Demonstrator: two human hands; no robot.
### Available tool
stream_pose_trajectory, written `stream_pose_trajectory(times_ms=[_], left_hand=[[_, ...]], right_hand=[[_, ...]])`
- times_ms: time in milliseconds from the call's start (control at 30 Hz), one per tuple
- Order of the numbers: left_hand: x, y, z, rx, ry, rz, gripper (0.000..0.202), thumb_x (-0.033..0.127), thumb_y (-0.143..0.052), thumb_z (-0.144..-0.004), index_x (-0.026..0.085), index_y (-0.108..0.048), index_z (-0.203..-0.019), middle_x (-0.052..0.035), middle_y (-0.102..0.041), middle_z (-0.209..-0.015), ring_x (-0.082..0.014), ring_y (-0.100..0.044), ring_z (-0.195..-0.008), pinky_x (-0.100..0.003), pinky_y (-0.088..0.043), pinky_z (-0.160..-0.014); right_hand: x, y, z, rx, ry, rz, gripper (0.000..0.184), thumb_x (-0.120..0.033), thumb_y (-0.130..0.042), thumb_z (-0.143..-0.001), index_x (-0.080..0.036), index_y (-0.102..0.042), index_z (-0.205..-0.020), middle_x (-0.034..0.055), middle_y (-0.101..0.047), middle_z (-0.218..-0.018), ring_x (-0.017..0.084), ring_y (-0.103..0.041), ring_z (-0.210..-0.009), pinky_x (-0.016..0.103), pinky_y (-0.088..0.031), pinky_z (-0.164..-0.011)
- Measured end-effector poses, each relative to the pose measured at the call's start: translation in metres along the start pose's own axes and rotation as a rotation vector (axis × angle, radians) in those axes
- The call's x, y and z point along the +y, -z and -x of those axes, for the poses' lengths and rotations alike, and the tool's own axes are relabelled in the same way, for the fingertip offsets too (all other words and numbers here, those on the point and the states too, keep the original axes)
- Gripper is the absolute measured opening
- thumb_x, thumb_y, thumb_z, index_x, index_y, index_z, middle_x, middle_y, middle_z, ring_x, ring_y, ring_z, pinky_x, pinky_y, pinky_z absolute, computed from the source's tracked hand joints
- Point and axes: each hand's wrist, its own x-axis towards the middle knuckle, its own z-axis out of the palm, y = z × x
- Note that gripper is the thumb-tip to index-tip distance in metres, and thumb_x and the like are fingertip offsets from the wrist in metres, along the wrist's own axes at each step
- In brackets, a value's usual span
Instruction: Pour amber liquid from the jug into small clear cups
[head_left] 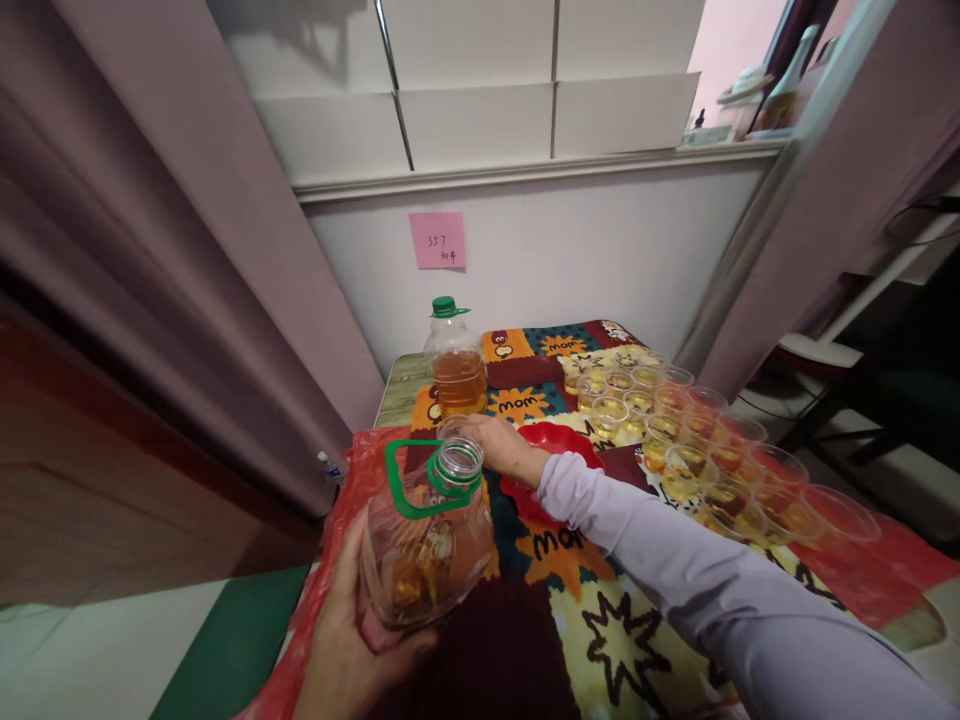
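Note:
My left hand (360,620) is wrapped around the lower body of a clear plastic jug (427,560). The jug leans, its mouth uncapped, with a green carrying handle at the neck and a little yellow liquid low inside. Just beyond the mouth, my right hand (495,445) is closed on a clear plastic cup (451,428), partly hidden by the jug neck; I cannot make out what is in it. Behind them stands a second jug (459,375), capped in green and about half full of amber liquid. Under my right wrist is a red scalloped dish (551,437).
Several clear cups of yellow liquid (652,400) stand in rows on the right of the table. A patterned cloth (630,640) and red plastic sheeting (315,600) cover the tabletop. A pink note (438,241) is stuck to the wall; curtains hang on both sides.

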Motion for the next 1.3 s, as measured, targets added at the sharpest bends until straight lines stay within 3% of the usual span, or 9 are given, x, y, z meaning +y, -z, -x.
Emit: stream_pose_trajectory(times_ms=[167, 333, 500, 567, 667, 833, 1100, 1233, 1300], left_hand=[[0.006, -0.011, 0.005, 0.046, 0.008, 0.084, 0.125, 0.055, -0.105, -0.063, 0.032, -0.047, -0.172, -0.0161, -0.047, -0.181, -0.0479, -0.046, -0.164, -0.057, -0.051, -0.126], [0.017, -0.014, 0.006, 0.047, 0.032, 0.056, 0.127, 0.057, -0.106, -0.059, 0.031, -0.049, -0.170, -0.0169, -0.049, -0.179, -0.0492, -0.047, -0.163, -0.058, -0.051, -0.126], [0.008, -0.004, 0.003, 0.034, 0.026, 0.018, 0.126, 0.054, -0.106, -0.060, 0.030, -0.049, -0.169, -0.0167, -0.049, -0.180, -0.0488, -0.044, -0.165, -0.060, -0.043, -0.131], [0.004, 0.002, 0.001, -0.024, 0.009, -0.025, 0.129, 0.051, -0.106, -0.062, 0.029, -0.044, -0.172, -0.0190, -0.048, -0.180, -0.0483, -0.043, -0.165, -0.062, -0.038, -0.134], [0.002, 0.005, -0.001, -0.078, 0.021, -0.068, 0.132, 0.050, -0.106, -0.064, 0.027, -0.039, -0.175, -0.0215, -0.047, -0.179, -0.0479, -0.044, -0.165, -0.063, -0.037, -0.134], [0.005, -0.003, -0.002, -0.017, 0.017, -0.034, 0.137, 0.064, -0.104, -0.058, 0.027, -0.041, -0.174, -0.0214, -0.051, -0.177, -0.0499, -0.047, -0.163, -0.067, -0.034, -0.134], [0.011, -0.010, -0.005, -0.004, -0.043, -0.124, 0.136, 0.069, -0.102, -0.059, 0.023, -0.043, -0.173, -0.0236, -0.050, -0.177, -0.0493, -0.048, -0.162, -0.067, -0.035, -0.134], [0.013, -0.011, -0.006, -0.012, -0.055, -0.137, 0.135, 0.071, -0.100, -0.060, 0.023, -0.043, -0.173, -0.0230, -0.053, -0.175, -0.0493, -0.052, -0.160, -0.066, -0.038, -0.132], [0.011, -0.013, -0.007, -0.033, -0.063, -0.139, 0.135, 0.070, -0.100, -0.062, 0.024, -0.041, -0.174, -0.0225, -0.053, -0.175, -0.0490, -0.052, -0.160, -0.067, -0.038, -0.132]], right_hand=[[-0.002, 0.009, 0.001, 0.080, -0.039, -0.016, 0.007, -0.016, -0.083, -0.096, -0.021, -0.082, -0.092, 0.0069, -0.083, -0.099, 0.022, -0.078, -0.095, 0.030, -0.059, -0.086], [-0.010, 0.045, 0.012, 0.228, -0.040, -0.049, 0.013, -0.021, -0.070, -0.107, -0.021, -0.081, -0.100, 0.0084, -0.081, -0.105, 0.022, -0.076, -0.100, 0.032, -0.057, -0.093], [-0.004, 0.093, 0.054, 0.410, -0.020, -0.055, 0.018, -0.030, -0.066, -0.110, -0.023, -0.078, -0.100, 0.0081, -0.080, -0.103, 0.023, -0.075, -0.097, 0.033, -0.057, -0.090], [0.004, 0.101, 0.077, 0.396, -0.051, -0.009, 0.019, -0.031, -0.065, -0.111, -0.024, -0.077, -0.098, 0.0077, -0.079, -0.100, 0.023, -0.075, -0.094, 0.033, -0.057, -0.087], [0.018, 0.097, 0.112, 0.277, -0.089, 0.077, 0.022, -0.030, -0.063, -0.111, -0.025, -0.075, -0.093, 0.0081, -0.079, -0.098, 0.024, -0.075, -0.093, 0.034, -0.059, -0.086], [0.036, 0.073, 0.154, 0.206, -0.089, 0.118, 0.023, -0.026, -0.062, -0.111, -0.024, -0.075, -0.093, 0.0088, -0.079, -0.097, 0.024, -0.076, -0.089, 0.034, -0.061, -0.081], [0.042, 0.054, 0.168, 0.173, -0.124, 0.115, 0.021, -0.031, -0.064, -0.111, -0.025, -0.081, -0.100, 0.0095, -0.082, -0.102, 0.024, -0.080, -0.084, 0.035, -0.065, -0.076], [0.026, 0.070, 0.172, 0.301, -0.141, 0.048, 0.026, -0.040, -0.071, -0.108, -0.027, -0.081, -0.128, 0.0130, -0.081, -0.134, 0.030, -0.082, -0.113, 0.042, -0.069, -0.094], [0.014, 0.083, 0.176, 0.431, -0.146, -0.017, 0.027, -0.040, -0.072, -0.107, -0.027, -0.081, -0.129, 0.0131, -0.081, -0.135, 0.031, -0.080, -0.120, 0.045, -0.067, -0.102]])
